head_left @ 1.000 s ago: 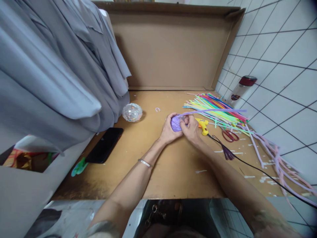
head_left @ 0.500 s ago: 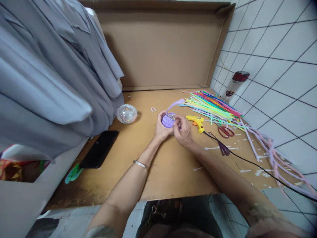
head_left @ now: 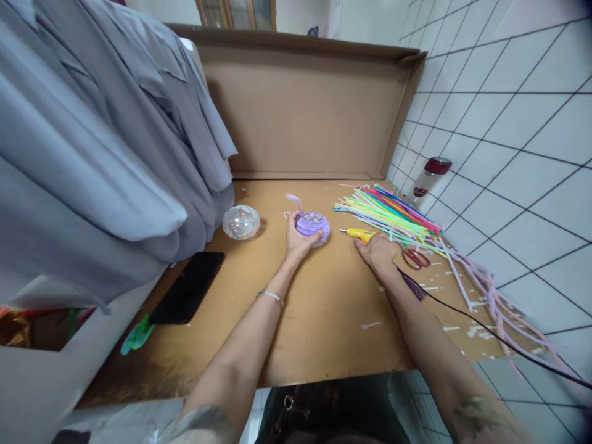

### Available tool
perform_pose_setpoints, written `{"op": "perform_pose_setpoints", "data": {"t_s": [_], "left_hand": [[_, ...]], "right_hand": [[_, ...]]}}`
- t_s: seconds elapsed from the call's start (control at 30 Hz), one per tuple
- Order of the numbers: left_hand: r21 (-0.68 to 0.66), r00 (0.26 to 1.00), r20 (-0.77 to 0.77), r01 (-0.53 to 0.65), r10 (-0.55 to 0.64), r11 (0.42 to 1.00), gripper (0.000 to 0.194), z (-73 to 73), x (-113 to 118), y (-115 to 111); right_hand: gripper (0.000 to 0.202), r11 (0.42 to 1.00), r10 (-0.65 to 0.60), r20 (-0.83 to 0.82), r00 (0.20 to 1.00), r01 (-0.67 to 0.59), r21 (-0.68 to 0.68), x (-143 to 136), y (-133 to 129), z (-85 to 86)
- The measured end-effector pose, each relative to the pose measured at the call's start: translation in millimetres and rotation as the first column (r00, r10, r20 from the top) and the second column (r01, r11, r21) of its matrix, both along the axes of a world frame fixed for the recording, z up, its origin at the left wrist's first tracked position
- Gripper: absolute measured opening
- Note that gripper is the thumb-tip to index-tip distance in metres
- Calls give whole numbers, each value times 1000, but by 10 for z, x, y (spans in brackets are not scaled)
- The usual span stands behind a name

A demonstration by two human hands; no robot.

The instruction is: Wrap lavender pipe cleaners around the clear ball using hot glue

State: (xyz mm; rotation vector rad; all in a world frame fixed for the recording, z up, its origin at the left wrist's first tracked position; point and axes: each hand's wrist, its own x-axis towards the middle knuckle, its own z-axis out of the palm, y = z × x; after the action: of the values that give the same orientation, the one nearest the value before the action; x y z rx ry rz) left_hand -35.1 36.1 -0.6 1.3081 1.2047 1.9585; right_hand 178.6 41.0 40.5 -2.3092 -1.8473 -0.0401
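My left hand [head_left: 298, 239] is closed around a clear ball wrapped in purple pipe cleaner [head_left: 311, 226], near the middle of the table. A loose purple end sticks up from its top left. My right hand [head_left: 380, 251] is wrapped round the handle of a yellow glue gun [head_left: 359, 234], whose nozzle points left toward the ball; the fingers partly cover the handle. Left of the ball sits a second clear ball [head_left: 241, 222] with coloured bits in it. A small pale curl lies just behind my left fingers.
Many coloured pipe cleaners [head_left: 393, 213] lie at the right, with red-handled scissors [head_left: 416, 258] partly beneath. A black cord [head_left: 481, 309] runs off right. A bottle [head_left: 428, 179] stands by the tiled wall. Left are a phone [head_left: 189, 288] and grey cloth [head_left: 115, 166]; cardboard [head_left: 305, 111] stands behind.
My right hand has left the purple-wrapped ball and moved right onto the glue gun. My left hand still holds the ball, now tipped differently. The view has lifted slightly.
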Motion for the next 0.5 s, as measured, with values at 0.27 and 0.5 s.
{"op": "perform_pose_setpoints", "data": {"t_s": [0.27,0.5], "left_hand": [[3,994,74,75,-75,997,100,-70,-117,63],[-50,946,87,316,-311,947,114,-53,-136,97]], "right_hand": [[52,996,-71,-205,976,80,37,101,12,159],[53,929,80,-339,937,53,367,-186,215,561]]}}
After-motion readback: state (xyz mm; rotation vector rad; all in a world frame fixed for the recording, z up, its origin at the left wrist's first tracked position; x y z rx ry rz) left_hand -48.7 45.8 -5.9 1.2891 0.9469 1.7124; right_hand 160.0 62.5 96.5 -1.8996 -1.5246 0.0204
